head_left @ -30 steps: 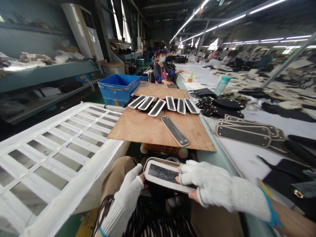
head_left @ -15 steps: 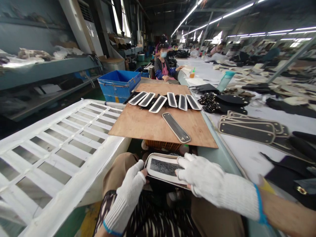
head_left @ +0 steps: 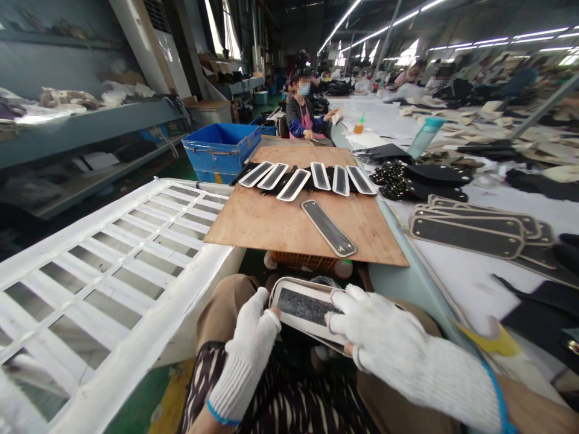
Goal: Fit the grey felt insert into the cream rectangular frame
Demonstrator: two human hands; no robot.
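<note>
Above my lap I hold a rectangular panel with rounded corners (head_left: 302,305), white-rimmed with a dark grey centre, and a beige edge shows beneath it. My left hand (head_left: 253,328), in a white glove with bare fingertips, grips its left end. At the right end, my gloved right hand (head_left: 375,325) is closed on it with fingers over the top face. Just beyond, a dark strip with a pale border and rivets (head_left: 329,228) lies on the wooden board (head_left: 262,226). Several white-rimmed panels (head_left: 293,184) lie in a row on black pieces farther back.
A white slatted rack (head_left: 149,253) stands at left, with a blue bin (head_left: 219,150) behind it. On the right table are stacked dark panels (head_left: 468,232), black pieces with metal fittings (head_left: 398,181) and a teal-capped bottle (head_left: 425,137). A masked co-worker (head_left: 305,111) sits beyond the board.
The view has shifted slightly, so most things sit a little farther right. Both my hands keep their hold on the panel. The co-worker's hand lifts a pale piece.
</note>
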